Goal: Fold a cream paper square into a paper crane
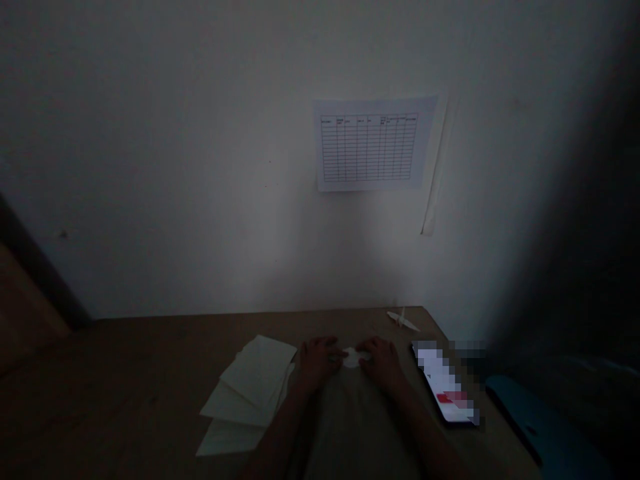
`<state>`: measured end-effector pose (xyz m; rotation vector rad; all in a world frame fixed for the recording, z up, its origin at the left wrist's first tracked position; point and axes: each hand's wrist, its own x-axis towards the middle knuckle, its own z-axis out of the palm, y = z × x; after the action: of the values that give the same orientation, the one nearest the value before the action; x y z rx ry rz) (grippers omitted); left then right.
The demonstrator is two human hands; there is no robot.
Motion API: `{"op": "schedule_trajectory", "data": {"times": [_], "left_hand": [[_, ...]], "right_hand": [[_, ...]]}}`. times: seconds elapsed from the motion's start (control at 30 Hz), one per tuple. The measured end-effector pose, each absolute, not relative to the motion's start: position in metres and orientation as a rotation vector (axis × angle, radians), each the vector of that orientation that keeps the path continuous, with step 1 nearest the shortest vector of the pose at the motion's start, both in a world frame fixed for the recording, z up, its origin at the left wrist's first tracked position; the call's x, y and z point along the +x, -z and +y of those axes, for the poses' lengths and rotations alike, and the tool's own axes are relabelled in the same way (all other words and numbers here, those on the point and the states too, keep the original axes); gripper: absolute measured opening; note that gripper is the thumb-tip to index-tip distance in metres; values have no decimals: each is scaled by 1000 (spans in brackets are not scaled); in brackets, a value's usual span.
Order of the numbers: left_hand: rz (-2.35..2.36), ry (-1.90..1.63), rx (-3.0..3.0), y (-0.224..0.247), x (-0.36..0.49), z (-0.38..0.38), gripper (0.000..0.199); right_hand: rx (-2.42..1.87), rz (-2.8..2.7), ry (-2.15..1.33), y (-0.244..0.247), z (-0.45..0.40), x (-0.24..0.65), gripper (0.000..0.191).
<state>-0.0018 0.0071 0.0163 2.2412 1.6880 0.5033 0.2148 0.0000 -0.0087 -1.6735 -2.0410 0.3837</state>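
Observation:
A small piece of white folded paper (351, 359) lies between my two hands, over the table in the lower middle of the head view. My left hand (317, 361) has its fingertips closed on the paper's left side. From the other side, the fingers of my right hand (383, 360) pinch its right edge. The exact fold is too dim and small to make out. Left of my left forearm lies a fanned stack of white paper sheets (250, 380). Beyond my right hand, near the table's back edge, sits a white folded paper crane (403, 321).
A lit phone (443, 383), its screen partly blurred, lies right of my right hand on the brown table (125, 393). A blue object (540, 420) stands past the table's right edge. A printed chart (370, 147) hangs on the wall behind.

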Motion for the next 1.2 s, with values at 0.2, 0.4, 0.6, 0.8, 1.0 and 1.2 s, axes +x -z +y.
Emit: {"op": "schedule_trajectory", "data": {"times": [0.2,0.4,0.6,0.8,1.0,1.2], "left_hand": [[1647,-443,2289,-19,-7,6,33],[1678,-411,2313,-20,-6,4,33],[1806,-514,2283,-17,10,-1,19],[1840,-552,2267,-15,19,-3,20],[1830,-501,2235,-18,16,0,18],[1782,-507,2245,-14,8,5,25]], "right_hand": [[-1611,-2064,-405,11,2,220,43],[-1596,-2103,-337,13,-1,220,48],[-1604,-2020,-258,9,-5,210,24],[-1691,-2006,-188,11,-4,202,22],[-1693,-2021,-251,11,1,205,25],[-1654,-2052,-330,9,3,212,30]]}}
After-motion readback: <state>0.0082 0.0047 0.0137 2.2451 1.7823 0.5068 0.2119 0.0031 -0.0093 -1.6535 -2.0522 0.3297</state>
